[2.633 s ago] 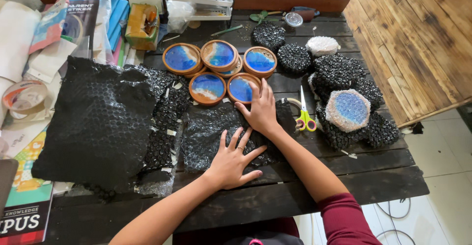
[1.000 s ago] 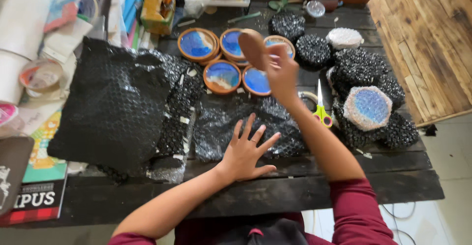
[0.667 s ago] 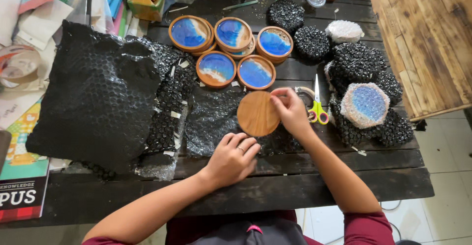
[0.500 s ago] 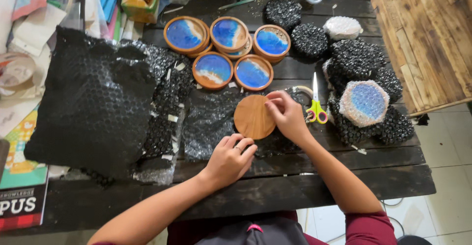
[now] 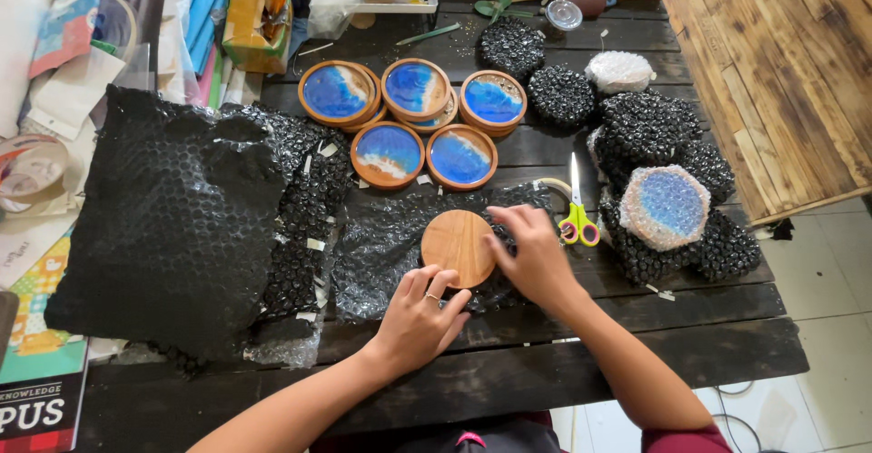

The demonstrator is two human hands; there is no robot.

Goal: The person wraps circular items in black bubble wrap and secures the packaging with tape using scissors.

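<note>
A dark slatted wooden tabletop [image 5: 636, 362] carries everything, and the biggest thing on it is a large crumpled sheet of black bubble wrap [image 5: 173, 235] at the left, with a smaller piece of black bubble wrap [image 5: 381, 253] spread near the front edge. On that smaller piece lies a round wooden coaster, plain underside up [image 5: 457, 248], and both hands are on it: the right hand [image 5: 536, 258] lies flat over its right rim, fingers spread and pressing rather than closing, while the left hand [image 5: 418, 317] has its fingertips curled against the lower rim, a loose grip that pinches nothing. Behind it sits a cluster of round wooden coasters with blue and white resin faces [image 5: 409, 117]; to the right are a pile of black bubble-wrapped bundles [image 5: 654, 135], one hexagonal blue piece in clear bubble wrap [image 5: 666, 206], and yellow-handled scissors [image 5: 576, 212] just beside the right hand. As a judgement, the face-down resin could scuff if the coaster is slid across the wrap, and the thin sheet could bunch or slip on the slats under uneven pressure; a sweep of the right wrist might also knock the scissors. Against half a second ago, the coaster has settled flatter and slightly lower, and the left fingers have come up to touch its edge.
</note>
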